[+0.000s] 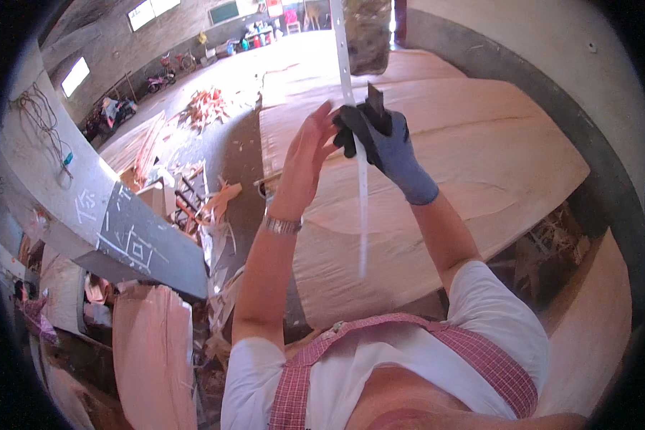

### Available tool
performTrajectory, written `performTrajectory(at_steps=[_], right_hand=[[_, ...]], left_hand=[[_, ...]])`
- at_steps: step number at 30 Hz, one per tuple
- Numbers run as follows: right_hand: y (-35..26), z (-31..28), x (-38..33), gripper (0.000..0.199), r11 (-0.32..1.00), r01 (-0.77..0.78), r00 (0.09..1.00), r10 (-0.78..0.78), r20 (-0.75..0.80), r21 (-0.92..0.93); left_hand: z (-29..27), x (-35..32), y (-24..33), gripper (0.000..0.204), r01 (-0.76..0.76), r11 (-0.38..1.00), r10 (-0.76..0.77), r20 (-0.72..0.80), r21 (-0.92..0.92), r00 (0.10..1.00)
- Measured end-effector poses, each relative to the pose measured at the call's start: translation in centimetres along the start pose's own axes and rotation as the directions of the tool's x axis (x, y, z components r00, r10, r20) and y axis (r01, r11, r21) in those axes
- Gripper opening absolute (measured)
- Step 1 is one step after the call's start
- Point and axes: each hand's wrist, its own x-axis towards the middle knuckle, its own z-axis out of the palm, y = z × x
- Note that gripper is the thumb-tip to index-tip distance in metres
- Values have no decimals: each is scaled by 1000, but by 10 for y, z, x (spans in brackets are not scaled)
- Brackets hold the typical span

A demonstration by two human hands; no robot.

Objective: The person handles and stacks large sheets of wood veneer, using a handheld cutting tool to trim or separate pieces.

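A narrow white strip with a row of holes (342,57), like perforated tape, hangs from the upper edge past my hands, its lower end blurred. My right hand (390,147), in a blue and black glove, is closed around the strip. A dark flat piece (375,99) sticks up from the same glove; its kind is unclear. My bare left hand (308,150), with a metal-band watch (283,224) at the wrist, is raised just left of the strip. Its fingers are stretched out, the tips close to the glove. Below lies a broad stack of thin wood veneer sheets (437,158).
A mottled brown slab-like thing (367,36) hangs or stands beyond my hands. At left are a grey pillar (147,240), veneer scraps (208,107) and an upright bundle of sheets (153,351). More veneer (595,337) leans at right beside the curved wall (545,36).
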Motion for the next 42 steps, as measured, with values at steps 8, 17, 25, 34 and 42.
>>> performTrajectory(at_steps=[8, 17, 25, 34, 42], right_hand=[[87, 51, -32, 17, 687, 337, 853, -513, -101, -644], [152, 132, -79, 70, 744, -595, 798, 590, -120, -303], [225, 177, -123, 52, 606, -767, 596, 795, 115, -213], [344, 123, -97, 29, 361, -895, 420, 879, -224, -262], [455, 282, 9, 20, 596, -783, 578, 592, -562, -177]], left_hand=[[-29, 6, -21, 51, 152, 973, -145, 54, -173, 988], [-212, -71, -91, 30, 745, 667, -669, 440, -2, 600], [-333, -130, -117, 15, 604, 620, -783, 337, 501, 523], [-560, -98, -292, 16, 676, 512, -770, -64, 531, 634], [-656, 39, -461, 37, 449, 75, -689, -279, 890, 668]])
